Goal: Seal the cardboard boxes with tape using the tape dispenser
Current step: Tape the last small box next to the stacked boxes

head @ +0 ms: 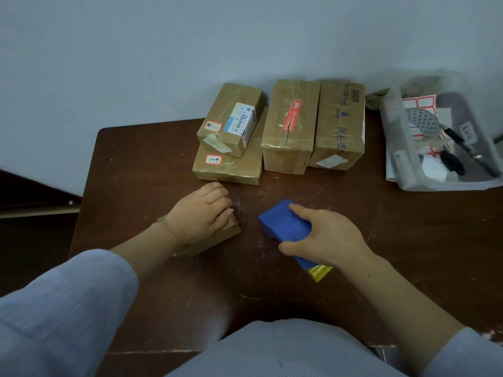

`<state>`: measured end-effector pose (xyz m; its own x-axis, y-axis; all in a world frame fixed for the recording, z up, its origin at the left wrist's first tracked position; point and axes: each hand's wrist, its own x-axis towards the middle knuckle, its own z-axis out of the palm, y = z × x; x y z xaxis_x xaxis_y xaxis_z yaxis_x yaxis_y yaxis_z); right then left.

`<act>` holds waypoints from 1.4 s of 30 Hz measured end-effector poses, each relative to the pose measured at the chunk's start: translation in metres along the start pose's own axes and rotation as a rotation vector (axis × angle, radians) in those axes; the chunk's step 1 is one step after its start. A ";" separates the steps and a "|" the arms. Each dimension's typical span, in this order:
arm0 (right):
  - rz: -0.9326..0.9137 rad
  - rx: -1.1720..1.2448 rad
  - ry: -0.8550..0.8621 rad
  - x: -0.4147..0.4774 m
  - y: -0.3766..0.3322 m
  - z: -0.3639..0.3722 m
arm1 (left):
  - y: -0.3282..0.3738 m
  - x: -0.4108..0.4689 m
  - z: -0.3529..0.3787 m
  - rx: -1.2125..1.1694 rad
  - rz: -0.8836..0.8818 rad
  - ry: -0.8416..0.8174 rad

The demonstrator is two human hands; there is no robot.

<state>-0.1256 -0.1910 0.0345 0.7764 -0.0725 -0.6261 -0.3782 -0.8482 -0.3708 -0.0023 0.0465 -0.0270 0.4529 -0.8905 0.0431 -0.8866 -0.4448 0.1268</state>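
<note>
A small brown cardboard box (217, 236) lies on the dark wooden table (141, 164) in front of me, tilted. My left hand (200, 213) lies over its top with the fingers curled round its far edge. To its right is the blue tape dispenser (283, 223), with a yellowish tape end (320, 272) showing at its near side. My right hand (324, 236) grips the dispenser from the right, index finger on top and thumb on the near side. Several taped boxes stand at the back: two stacked (231, 131), and two side by side (290, 126), (340, 123).
A clear plastic bin (408, 170) at the back right holds label sheets, pens and a grey mesh object. A pale wall rises right behind the boxes. The table's left edge drops to a dark floor area.
</note>
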 end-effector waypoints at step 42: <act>0.007 0.020 0.013 0.011 0.006 0.005 | 0.052 0.037 0.005 0.053 -0.769 -0.254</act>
<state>-0.1214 -0.1948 0.0218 0.7801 -0.0850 -0.6198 -0.3931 -0.8373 -0.3800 -0.0322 -0.0101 -0.0232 0.9077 -0.3257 -0.2645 -0.3423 -0.9394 -0.0177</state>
